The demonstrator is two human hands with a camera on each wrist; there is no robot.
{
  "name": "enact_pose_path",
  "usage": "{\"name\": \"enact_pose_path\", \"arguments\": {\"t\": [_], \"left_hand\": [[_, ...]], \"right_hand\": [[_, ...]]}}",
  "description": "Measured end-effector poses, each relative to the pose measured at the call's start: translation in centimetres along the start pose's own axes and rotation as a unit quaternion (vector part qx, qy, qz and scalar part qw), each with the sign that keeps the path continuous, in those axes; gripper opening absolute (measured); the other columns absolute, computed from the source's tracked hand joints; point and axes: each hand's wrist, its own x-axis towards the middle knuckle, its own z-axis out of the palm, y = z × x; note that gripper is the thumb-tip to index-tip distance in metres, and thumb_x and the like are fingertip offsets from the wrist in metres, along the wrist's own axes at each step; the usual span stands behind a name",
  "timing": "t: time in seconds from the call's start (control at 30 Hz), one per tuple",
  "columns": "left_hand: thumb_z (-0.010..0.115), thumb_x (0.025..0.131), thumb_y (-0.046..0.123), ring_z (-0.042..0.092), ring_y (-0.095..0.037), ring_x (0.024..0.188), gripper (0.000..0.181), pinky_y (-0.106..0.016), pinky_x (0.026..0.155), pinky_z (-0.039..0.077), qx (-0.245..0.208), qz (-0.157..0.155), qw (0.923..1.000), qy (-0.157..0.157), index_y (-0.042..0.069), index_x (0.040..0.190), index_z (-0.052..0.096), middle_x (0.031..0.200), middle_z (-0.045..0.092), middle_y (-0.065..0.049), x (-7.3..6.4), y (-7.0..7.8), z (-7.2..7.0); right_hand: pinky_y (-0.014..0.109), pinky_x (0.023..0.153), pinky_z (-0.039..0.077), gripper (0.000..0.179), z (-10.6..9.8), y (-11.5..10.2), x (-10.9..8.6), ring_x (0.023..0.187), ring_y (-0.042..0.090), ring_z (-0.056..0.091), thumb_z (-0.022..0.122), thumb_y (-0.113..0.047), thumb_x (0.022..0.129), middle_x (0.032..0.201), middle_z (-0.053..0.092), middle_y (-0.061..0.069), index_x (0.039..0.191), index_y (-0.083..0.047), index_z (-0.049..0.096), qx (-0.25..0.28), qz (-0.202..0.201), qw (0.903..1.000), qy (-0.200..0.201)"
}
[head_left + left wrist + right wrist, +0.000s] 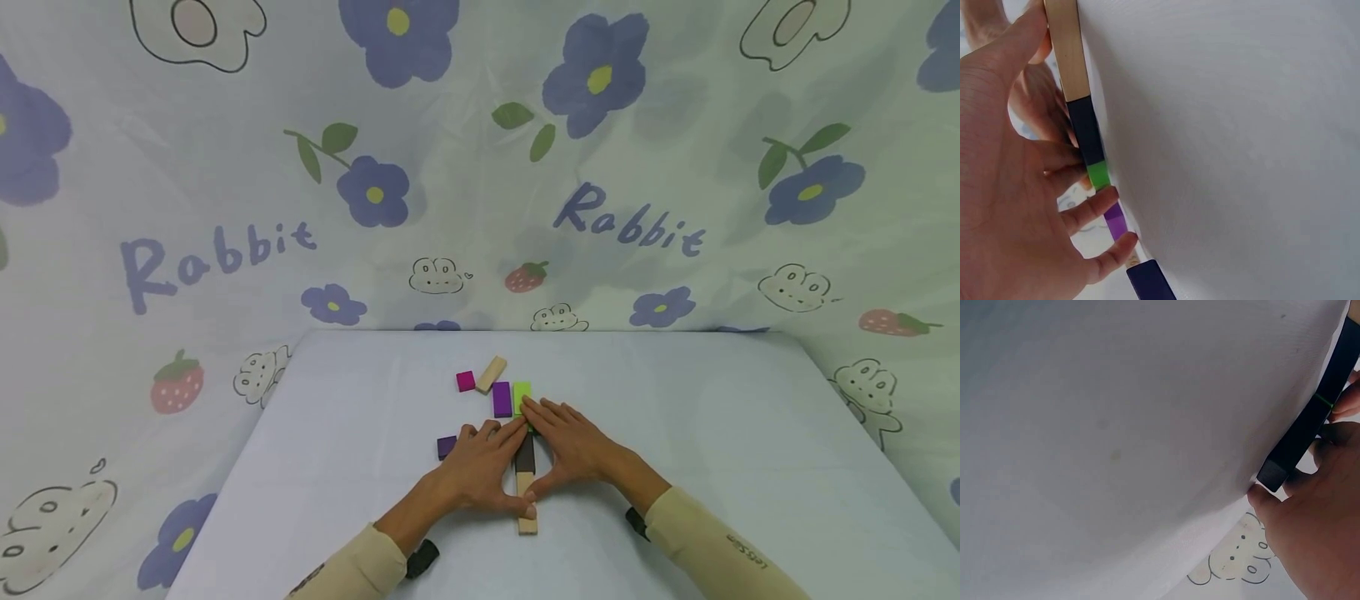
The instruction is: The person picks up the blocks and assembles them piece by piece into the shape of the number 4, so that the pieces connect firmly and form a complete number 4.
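The fingers of your left hand [480, 471] are lying long and loosely spread, curling round nothing, with the thumb crossing the pale wooden piece [528, 527] at the near end of the row. The fingers of your right hand [576, 446] are lying extended too, their tips at the lime block [522, 393] and the thumb beside the wood. How hard either hand is pressing, you cannot tell from here.

Between your palms, the row is running away from you: wood, then the dark block [525, 456], then lime. You seem to be squaring this line, so press evenly from both sides, letting each hand work as a straight fence; uneven force would likely be twisting a joint. Judge the seams from above, since your fingertips are covering the join near the lime piece.

Just left of the lime, the purple block [502, 400] is standing close; mind it with your left fingertips. Farther out, the tilted wooden block [491, 375], magenta cube [466, 381] and dark purple block [446, 447] are sitting outside the line.
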Motion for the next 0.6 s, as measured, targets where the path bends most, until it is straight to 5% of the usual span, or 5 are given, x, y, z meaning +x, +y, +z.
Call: {"name": "enact_pose_path", "arguments": {"t": [0.6], "left_hand": [[0.055, 0.080, 0.083, 0.035, -0.028, 0.143, 0.112, -0.056, 0.107, 0.035, -0.004, -0.002, 1.0000, -0.003, 0.015, 0.163, 0.021, 0.169, 0.017, 0.001, -0.10, 0.01, -0.20]], "right_hand": [[0.056, 0.120, 0.017, 0.134, 0.15, 0.06, 0.04, 0.153, 0.032, 0.017, 0.070, -0.087, 0.062, 0.169, 0.015, 0.002, 0.163, -0.014, 0.020, 0.004, -0.004, 1.0000, 0.006]]}}
